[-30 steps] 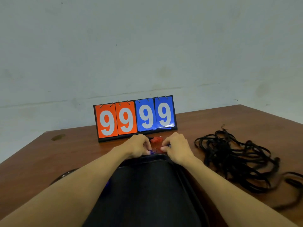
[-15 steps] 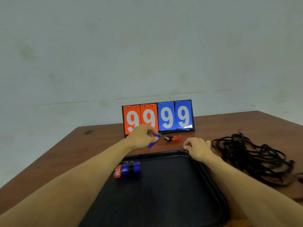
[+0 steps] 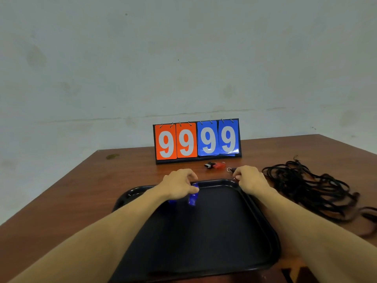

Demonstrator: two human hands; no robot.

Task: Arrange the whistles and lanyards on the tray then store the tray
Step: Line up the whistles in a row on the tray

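Since half a second ago, the left hand (image 3: 179, 183) has carried a translucent blue plastic whistle (image 3: 193, 195) from the brown wooden worktop (image 3: 81, 193) to above the far end of the black plastic tray (image 3: 263, 227), fingers clamped on it, probably to set it beside another blue whistle (image 3: 172, 201) partly hidden under that wrist. The right hand (image 3: 250, 178) rests at the tray's far right corner, fingers curled together near a small metal ring (image 3: 229, 169); whether they grip anything cannot be told. A red and black whistle (image 3: 215, 165) waits beyond the tray, before a flip scoreboard (image 3: 196, 140) reading 99 99. Tangled black lanyards (image 3: 310, 186) lie to the right. A pale bare wall (image 3: 183, 58) stands behind
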